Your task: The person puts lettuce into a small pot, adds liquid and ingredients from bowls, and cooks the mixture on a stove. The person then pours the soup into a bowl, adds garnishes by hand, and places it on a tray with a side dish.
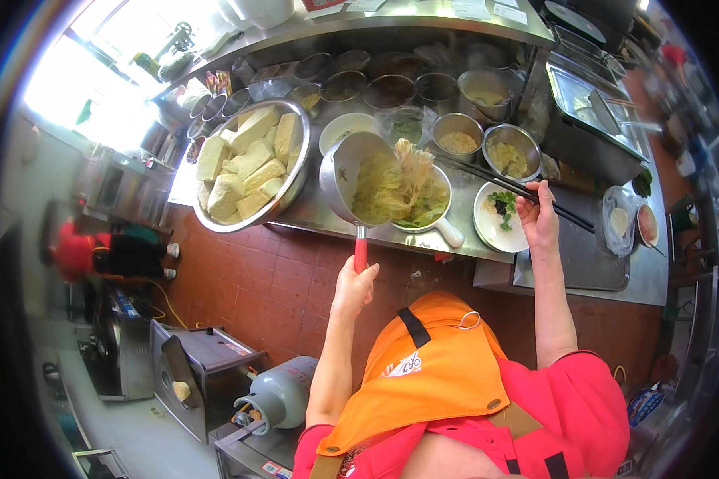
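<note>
My left hand (355, 284) grips the red handle of a metal saucepan (341, 179), tilted over a white handled bowl (449, 232) with greens and broth inside. In my right hand (539, 218) are long dark chopsticks (503, 181), their tips at a bundle of noodles (414, 170) raised between the saucepan and the bowl. More noodles and broth lie in the saucepan. Close to my right hand, a white plate (512, 239) holds chopped green herbs (504, 206) and a small dark heap.
A large metal bowl of tofu-like blocks (201, 218) stands at the counter's left. Metal pots (389, 93) line the back, beside tubs of chopped food (512, 157). A dark tray (593, 263) lies right. A gas cylinder (284, 389) stands lower left; a person (114, 251) is far left.
</note>
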A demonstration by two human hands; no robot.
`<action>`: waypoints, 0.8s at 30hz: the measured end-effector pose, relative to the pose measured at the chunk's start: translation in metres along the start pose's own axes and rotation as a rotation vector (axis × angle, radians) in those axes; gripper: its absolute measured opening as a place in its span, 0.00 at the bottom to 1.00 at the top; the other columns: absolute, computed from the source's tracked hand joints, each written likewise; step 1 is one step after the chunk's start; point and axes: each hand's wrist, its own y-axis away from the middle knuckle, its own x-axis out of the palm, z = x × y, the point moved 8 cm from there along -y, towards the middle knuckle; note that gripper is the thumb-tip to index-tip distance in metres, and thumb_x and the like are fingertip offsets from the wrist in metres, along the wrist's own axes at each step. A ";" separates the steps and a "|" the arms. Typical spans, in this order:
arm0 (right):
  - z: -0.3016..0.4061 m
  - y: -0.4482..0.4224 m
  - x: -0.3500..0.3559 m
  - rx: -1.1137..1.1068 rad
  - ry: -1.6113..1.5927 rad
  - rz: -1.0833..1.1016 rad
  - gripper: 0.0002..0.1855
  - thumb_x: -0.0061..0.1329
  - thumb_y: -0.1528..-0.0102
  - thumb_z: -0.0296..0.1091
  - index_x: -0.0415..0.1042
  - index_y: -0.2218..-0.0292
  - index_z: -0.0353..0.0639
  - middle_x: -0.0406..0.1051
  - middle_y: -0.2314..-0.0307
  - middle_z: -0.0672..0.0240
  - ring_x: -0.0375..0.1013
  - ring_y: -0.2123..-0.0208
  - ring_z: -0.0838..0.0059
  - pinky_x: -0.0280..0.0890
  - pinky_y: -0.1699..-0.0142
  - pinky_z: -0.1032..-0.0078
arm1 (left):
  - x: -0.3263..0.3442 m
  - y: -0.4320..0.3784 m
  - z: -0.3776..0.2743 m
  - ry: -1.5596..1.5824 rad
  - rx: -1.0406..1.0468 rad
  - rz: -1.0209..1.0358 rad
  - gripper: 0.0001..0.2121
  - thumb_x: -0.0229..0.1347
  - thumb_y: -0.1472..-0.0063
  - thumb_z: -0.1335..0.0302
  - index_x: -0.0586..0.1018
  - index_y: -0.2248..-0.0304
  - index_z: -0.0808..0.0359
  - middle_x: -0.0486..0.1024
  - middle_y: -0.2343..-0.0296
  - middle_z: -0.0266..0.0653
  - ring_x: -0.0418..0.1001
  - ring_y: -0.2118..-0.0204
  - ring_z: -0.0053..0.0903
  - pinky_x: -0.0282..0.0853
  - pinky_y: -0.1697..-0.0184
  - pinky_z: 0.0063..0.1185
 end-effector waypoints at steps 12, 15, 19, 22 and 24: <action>-0.014 0.016 -0.007 -0.026 0.203 0.013 0.15 0.44 0.43 0.43 0.69 0.69 0.38 0.71 0.76 0.66 0.73 0.76 0.78 0.71 0.70 0.83 | -0.015 -0.007 -0.010 -0.275 0.011 -0.065 0.10 0.54 0.45 0.72 0.64 0.72 0.64 0.62 0.88 0.30 0.57 0.91 0.14 0.52 0.90 0.16; -0.011 0.019 -0.004 -0.058 0.311 0.032 0.13 0.46 0.43 0.40 0.69 0.68 0.38 0.71 0.75 0.66 0.73 0.76 0.79 0.71 0.70 0.84 | -0.017 -0.006 -0.015 -0.378 0.042 -0.080 0.11 0.55 0.46 0.72 0.64 0.72 0.65 0.63 0.88 0.32 0.59 0.90 0.15 0.55 0.89 0.17; 0.008 0.021 0.026 -0.111 0.695 0.128 0.10 0.46 0.44 0.34 0.70 0.65 0.36 0.71 0.75 0.67 0.72 0.76 0.81 0.68 0.70 0.86 | -0.012 0.001 -0.035 -0.571 0.116 -0.110 0.11 0.55 0.46 0.71 0.65 0.71 0.68 0.66 0.85 0.37 0.63 0.88 0.18 0.60 0.86 0.21; 0.027 0.025 0.056 -0.187 0.842 0.180 0.08 0.47 0.46 0.31 0.70 0.67 0.35 0.68 0.77 0.71 0.69 0.78 0.83 0.65 0.71 0.86 | -0.011 -0.001 -0.043 -0.688 0.136 -0.125 0.12 0.55 0.47 0.71 0.66 0.69 0.69 0.69 0.82 0.44 0.68 0.84 0.27 0.63 0.80 0.25; 0.041 0.032 0.080 -0.292 0.916 0.243 0.06 0.49 0.47 0.29 0.71 0.70 0.34 0.65 0.79 0.72 0.66 0.80 0.84 0.62 0.74 0.86 | -0.010 0.003 -0.054 -0.780 0.207 -0.144 0.12 0.55 0.47 0.71 0.66 0.69 0.69 0.70 0.81 0.48 0.69 0.81 0.34 0.64 0.78 0.28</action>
